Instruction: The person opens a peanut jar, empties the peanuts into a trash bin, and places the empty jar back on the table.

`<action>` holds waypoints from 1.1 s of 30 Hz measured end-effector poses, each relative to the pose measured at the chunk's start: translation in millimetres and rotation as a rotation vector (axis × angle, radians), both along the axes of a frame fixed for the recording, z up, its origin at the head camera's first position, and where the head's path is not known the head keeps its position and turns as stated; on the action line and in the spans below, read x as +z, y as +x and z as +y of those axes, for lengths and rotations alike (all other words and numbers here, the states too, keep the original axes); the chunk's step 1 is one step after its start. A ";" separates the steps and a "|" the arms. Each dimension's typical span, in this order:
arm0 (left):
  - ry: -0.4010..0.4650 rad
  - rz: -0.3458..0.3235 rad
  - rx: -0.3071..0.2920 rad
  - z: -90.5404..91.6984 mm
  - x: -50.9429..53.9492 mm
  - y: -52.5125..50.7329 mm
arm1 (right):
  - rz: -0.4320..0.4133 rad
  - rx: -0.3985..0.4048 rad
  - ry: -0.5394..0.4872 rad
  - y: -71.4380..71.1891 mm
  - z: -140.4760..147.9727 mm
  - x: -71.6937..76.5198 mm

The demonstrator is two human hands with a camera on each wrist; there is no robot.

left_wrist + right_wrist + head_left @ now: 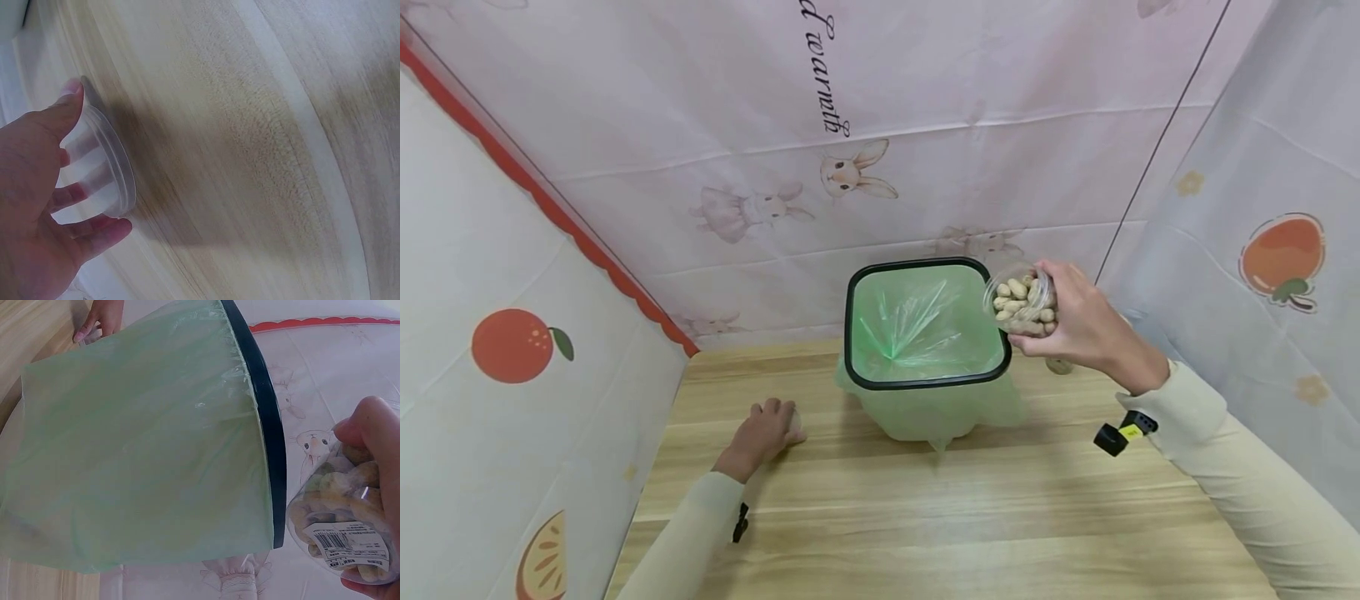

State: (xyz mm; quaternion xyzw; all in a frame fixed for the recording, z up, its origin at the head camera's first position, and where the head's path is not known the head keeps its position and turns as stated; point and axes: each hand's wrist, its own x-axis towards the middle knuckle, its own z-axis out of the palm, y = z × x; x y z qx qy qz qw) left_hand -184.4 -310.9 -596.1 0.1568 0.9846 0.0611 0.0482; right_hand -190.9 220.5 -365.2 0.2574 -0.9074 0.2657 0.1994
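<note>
In the head view my right hand [1086,321] grips a clear plastic jar of unshelled peanuts [1022,304]. The jar is tilted, its mouth facing the right rim of a bin [928,383] lined with a green plastic bag [917,325]. A printed barcode label [350,544] shows on the jar in the right wrist view. My left hand [767,433], low over the table left of the bin, holds a clear round plastic lid [119,156] by its edge between thumb and fingers. No peanuts can be seen inside the bag.
Everything stands on a wood-grain table [925,517]. A small round object [1060,366] lies partly hidden under my right hand. Printed cloth walls [775,275] enclose the table at the back, left and right.
</note>
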 end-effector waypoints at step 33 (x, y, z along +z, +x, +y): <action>-0.064 0.180 -0.094 5.4 46.6 -17.2 | 0.017 0.006 0.007 0.3 1.8 -4.7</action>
